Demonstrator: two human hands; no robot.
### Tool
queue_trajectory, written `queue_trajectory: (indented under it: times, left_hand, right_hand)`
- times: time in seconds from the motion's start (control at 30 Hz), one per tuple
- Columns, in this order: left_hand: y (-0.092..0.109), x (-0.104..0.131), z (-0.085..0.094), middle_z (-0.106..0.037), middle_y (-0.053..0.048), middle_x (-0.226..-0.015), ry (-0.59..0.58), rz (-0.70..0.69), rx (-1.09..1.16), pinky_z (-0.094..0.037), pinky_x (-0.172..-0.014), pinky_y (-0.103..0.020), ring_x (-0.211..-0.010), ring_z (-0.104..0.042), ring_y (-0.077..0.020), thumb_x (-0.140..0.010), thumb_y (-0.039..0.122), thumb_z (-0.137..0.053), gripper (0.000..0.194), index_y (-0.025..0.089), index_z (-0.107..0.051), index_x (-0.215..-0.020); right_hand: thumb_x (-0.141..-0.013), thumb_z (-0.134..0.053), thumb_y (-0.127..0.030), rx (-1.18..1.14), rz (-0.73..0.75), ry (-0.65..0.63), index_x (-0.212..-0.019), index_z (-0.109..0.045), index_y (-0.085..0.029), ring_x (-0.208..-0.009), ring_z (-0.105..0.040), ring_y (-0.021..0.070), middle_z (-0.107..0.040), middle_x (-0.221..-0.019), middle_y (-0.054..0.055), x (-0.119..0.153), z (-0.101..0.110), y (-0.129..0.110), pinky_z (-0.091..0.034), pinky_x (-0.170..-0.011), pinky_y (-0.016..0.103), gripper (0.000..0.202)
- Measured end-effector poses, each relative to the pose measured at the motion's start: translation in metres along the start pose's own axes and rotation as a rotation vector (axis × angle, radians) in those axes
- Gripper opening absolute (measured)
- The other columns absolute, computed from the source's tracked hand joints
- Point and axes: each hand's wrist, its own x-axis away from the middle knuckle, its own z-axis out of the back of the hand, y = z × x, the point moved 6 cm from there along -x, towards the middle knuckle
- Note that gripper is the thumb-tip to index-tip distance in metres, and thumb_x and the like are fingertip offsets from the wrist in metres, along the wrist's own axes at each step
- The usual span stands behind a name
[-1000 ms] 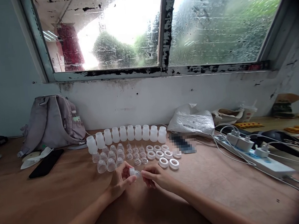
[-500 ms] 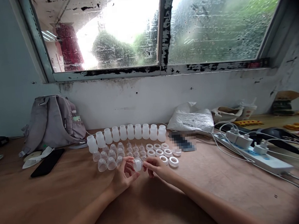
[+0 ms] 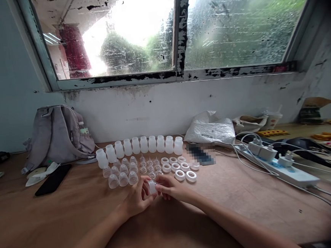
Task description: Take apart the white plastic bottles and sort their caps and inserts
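My left hand (image 3: 137,197) holds a small translucent bottle (image 3: 151,187) on its side, the threaded neck turned to the right. At that neck, the fingers of my right hand (image 3: 170,186) pinch a small clear piece (image 3: 157,184); its shape is mostly hidden by the fingertips. Just beyond my hands stand several clear teats (image 3: 150,168) in short rows. Left of them are clear dome caps (image 3: 123,179), open side down. White screw rings (image 3: 180,175) lie to the right. A curved row of frosted bottles (image 3: 135,145) stands behind.
On the left are a grey backpack (image 3: 54,132) and a black phone (image 3: 53,180). A silver bag (image 3: 212,130) lies against the wall, near a blurred-out dark object (image 3: 200,153). To the right, a white power strip (image 3: 298,176) carries plugs and loose cables.
Both hands and the bottle have come slightly nearer to me. My right fingers have closed in further over the bottle's neck. The view has shifted a little.
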Motion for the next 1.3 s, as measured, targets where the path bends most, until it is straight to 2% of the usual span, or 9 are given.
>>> queue_trajectory:
  times: [0.27,0.5,0.63,0.7,0.83,0.9,0.97,1.13,1.3]
  left_hand:
    - [0.006,0.002,-0.001,-0.054,0.001,-0.069,-0.039,-0.121,-0.235,-0.04,-0.051,-0.021,-0.054,-0.052,-0.0111,-0.07,0.027,-0.055,0.033,0.02,-0.044,-0.101]
    - [0.01,-0.001,0.002,-0.061,-0.005,-0.09,-0.013,-0.186,-0.255,-0.044,-0.061,-0.028,-0.069,-0.059,-0.0192,-0.071,0.026,-0.056,0.036,0.024,-0.048,-0.106]
    - [0.014,-0.005,0.017,-0.059,-0.006,-0.103,-0.021,-0.251,-0.247,-0.044,-0.076,-0.032,-0.089,-0.057,-0.0239,-0.073,0.024,-0.055,0.039,0.027,-0.048,-0.111]
    - [0.006,-0.011,0.038,-0.058,-0.005,-0.103,0.076,-0.207,-0.281,-0.044,-0.078,-0.034,-0.091,-0.055,-0.0225,-0.075,0.026,-0.052,0.034,0.026,-0.048,-0.109]
    - [-0.033,-0.017,0.105,-0.055,-0.005,-0.099,0.526,0.033,-0.296,-0.045,-0.073,-0.031,-0.083,-0.055,-0.018,-0.079,0.032,-0.046,0.024,0.022,-0.049,-0.1]
    - [-0.062,-0.009,0.139,-0.053,-0.006,-0.1,0.796,0.123,-0.256,-0.045,-0.073,-0.03,-0.087,-0.053,-0.0188,-0.077,0.036,-0.047,0.026,0.021,-0.048,-0.098]
    - [-0.096,0.001,0.163,-0.052,-0.006,-0.1,0.956,0.209,-0.222,-0.044,-0.074,-0.031,-0.089,-0.052,-0.0198,-0.072,0.04,-0.053,0.034,0.019,-0.047,-0.098]
    - [-0.171,0.023,0.183,-0.049,-0.009,-0.106,1.033,0.474,-0.059,-0.041,-0.084,-0.036,-0.098,-0.05,-0.0222,-0.056,0.044,-0.065,0.057,0.016,-0.044,-0.101]
    - [-0.189,0.015,0.175,-0.045,-0.013,-0.119,0.865,0.509,0.112,-0.039,-0.089,-0.036,-0.11,-0.045,-0.024,-0.057,0.042,-0.067,0.064,0.017,-0.041,-0.111]
  right_hand:
    - [-0.076,-0.052,-0.044,0.072,0.053,-0.036,-0.085,-0.052,-0.017,-0.043,-0.045,0.0071,-0.052,-0.06,-0.002,-0.001,-0.001,0.005,-0.036,-0.04,0.019,0.029]
    - [-0.076,-0.052,-0.041,0.09,0.091,-0.03,-0.082,-0.052,-0.015,-0.047,-0.05,0.0081,-0.053,-0.063,-0.001,-0.002,0.005,-0.002,-0.038,-0.044,0.02,0.026]
    - [-0.074,-0.055,-0.042,0.075,0.074,0.028,-0.085,-0.05,-0.017,-0.045,-0.051,0.0086,-0.052,-0.06,-0.003,-0.006,0.016,0.009,-0.038,-0.041,0.02,0.028]
    - [-0.074,-0.056,-0.042,0.06,0.073,0.091,-0.087,-0.048,-0.018,-0.047,-0.052,0.0087,-0.053,-0.064,-0.002,-0.008,0.024,0.016,-0.038,-0.041,0.02,0.029]
    - [-0.073,-0.057,-0.04,0.047,0.08,0.141,-0.09,-0.045,-0.019,-0.049,-0.052,0.0076,-0.054,-0.075,0.0,-0.008,0.029,0.023,-0.039,-0.043,0.019,0.03]
    - [-0.072,-0.058,-0.038,0.072,0.09,0.125,-0.089,-0.045,-0.019,-0.05,-0.051,0.0073,-0.054,-0.077,0.0,-0.007,0.026,0.021,-0.039,-0.044,0.019,0.029]
    - [-0.072,-0.058,-0.037,0.094,0.095,0.11,-0.087,-0.045,-0.019,-0.051,-0.051,0.0074,-0.054,-0.075,-0.001,-0.007,0.021,0.018,-0.038,-0.044,0.019,0.028]
    - [-0.071,-0.058,-0.035,0.146,0.078,0.146,-0.085,-0.046,-0.018,-0.05,-0.05,0.0074,-0.053,-0.073,-0.001,-0.01,0.012,0.017,-0.035,-0.044,0.019,0.025]
    - [-0.069,-0.06,-0.029,0.24,0.116,0.173,-0.082,-0.05,-0.018,-0.056,-0.046,0.0084,-0.052,-0.068,-0.002,-0.012,0.009,0.016,-0.036,-0.05,0.02,0.02]
